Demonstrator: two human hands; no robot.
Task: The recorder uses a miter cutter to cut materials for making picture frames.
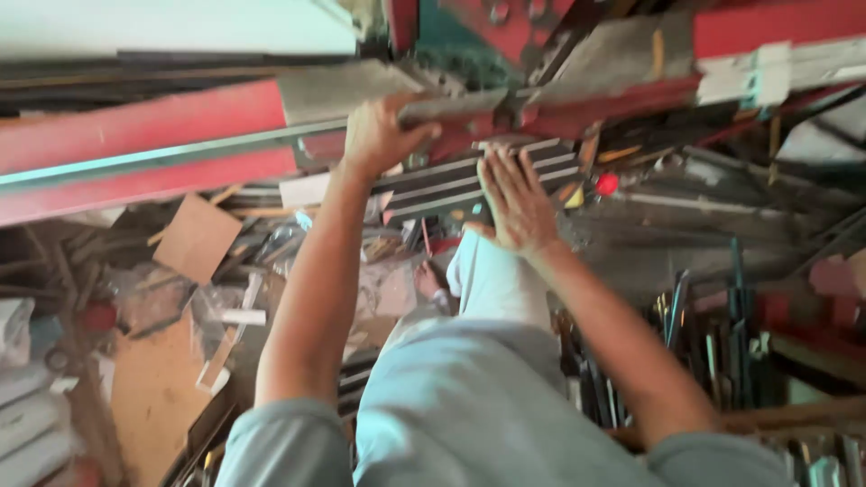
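The red machine beam (144, 135) ran across the upper part of the view, sloping slightly up toward the right, and everything else sat relative to it. Below its left end lay a heap of scrap: a brown cardboard piece (196, 236), clear plastic wrap and odd strips, all blurred.

The left arm rose almost straight up from the grey sleeve, elbow nearly locked, to the beam's lower edge near its middle. There the left hand (379, 135) was curled around the end of a flat grey metal bar (451, 108) that lay along the beam's underside, fingers wrapped over the top and thumb below, so the grasp was closed on the bar.

Just right of it and a little below the beam, the right hand (517, 200) lay flat, fingers spread and pointing up toward the beam, palm pressed onto a stack of dark metal strips (505, 176) with pale edges. It clasped nothing; the hand was open. Its forearm slanted down to the right.

Just beyond that hand, under the beam, sat a small red round knob (607, 184). Below the beam's right end stood a cluster of dark upright rods (713, 343).
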